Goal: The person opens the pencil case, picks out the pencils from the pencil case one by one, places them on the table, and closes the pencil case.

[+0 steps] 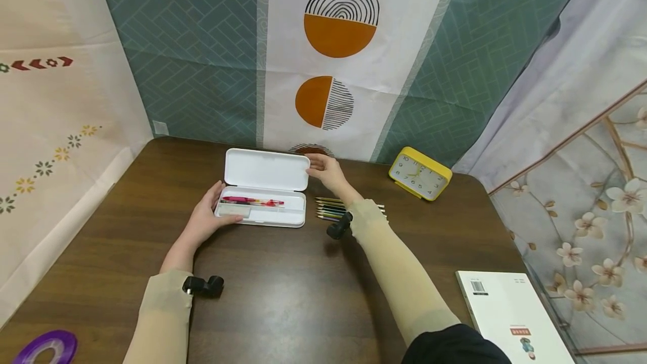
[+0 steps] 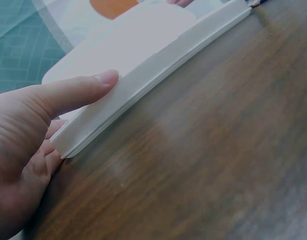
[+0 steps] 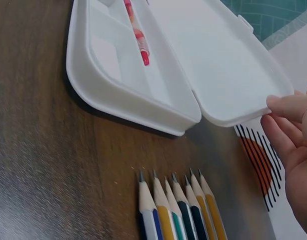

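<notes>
A white pencil case [image 1: 278, 216] lies on the table with its lid [image 1: 266, 169] raised at the back. Inside are a pink-and-red pen [image 1: 253, 201] and a white eraser-like block [image 1: 234, 210] at the front left. My left hand [image 1: 204, 213] grips the case's left end, thumb [image 2: 88, 90] over the front rim and fingers round the side. With thumb and fingers, my right hand [image 1: 327, 174] pinches the right edge of the lid, as the right wrist view shows. Several sharpened pencils [image 3: 181, 210] lie in a row just right of the case, partly under the right forearm.
A yellow clock [image 1: 420, 173] stands at the back right. A white book [image 1: 510, 308] lies at the right front edge, and a purple tape roll [image 1: 63, 344] at the left front corner. Patterned curtain cloth [image 1: 202, 60] hangs behind the brown table [image 1: 273, 285].
</notes>
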`<action>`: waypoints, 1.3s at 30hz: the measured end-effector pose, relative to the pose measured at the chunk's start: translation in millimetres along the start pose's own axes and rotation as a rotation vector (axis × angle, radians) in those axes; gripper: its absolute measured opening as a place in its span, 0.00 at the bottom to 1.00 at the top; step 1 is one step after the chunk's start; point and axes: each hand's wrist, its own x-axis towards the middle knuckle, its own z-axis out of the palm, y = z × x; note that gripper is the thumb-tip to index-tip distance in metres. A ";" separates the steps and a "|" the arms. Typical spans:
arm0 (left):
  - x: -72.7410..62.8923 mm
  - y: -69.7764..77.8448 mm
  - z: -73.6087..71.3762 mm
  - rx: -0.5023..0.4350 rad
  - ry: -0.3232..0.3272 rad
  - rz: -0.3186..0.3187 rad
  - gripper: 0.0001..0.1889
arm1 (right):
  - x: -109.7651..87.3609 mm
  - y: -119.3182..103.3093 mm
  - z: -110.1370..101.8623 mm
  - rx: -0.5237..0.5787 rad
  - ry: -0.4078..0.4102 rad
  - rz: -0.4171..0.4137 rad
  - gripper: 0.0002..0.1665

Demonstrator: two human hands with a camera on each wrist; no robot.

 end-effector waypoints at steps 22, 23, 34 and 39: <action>0.6 6.1 1.9 -0.017 -0.005 0.007 0.63 | -38.1 -6.7 8.5 0.086 0.066 -0.087 0.20; 0.5 6.2 1.8 -0.019 -0.005 0.006 0.63 | -39.6 -6.9 9.0 0.092 0.064 -0.087 0.20; -1.7 8.0 -1.7 -0.057 -0.005 0.021 0.63 | -52.7 -4.6 14.7 0.139 -0.018 -0.128 0.19; -3.0 9.2 -5.1 -0.055 -0.016 -0.014 0.63 | -59.5 -2.0 17.5 0.126 -0.036 -0.128 0.17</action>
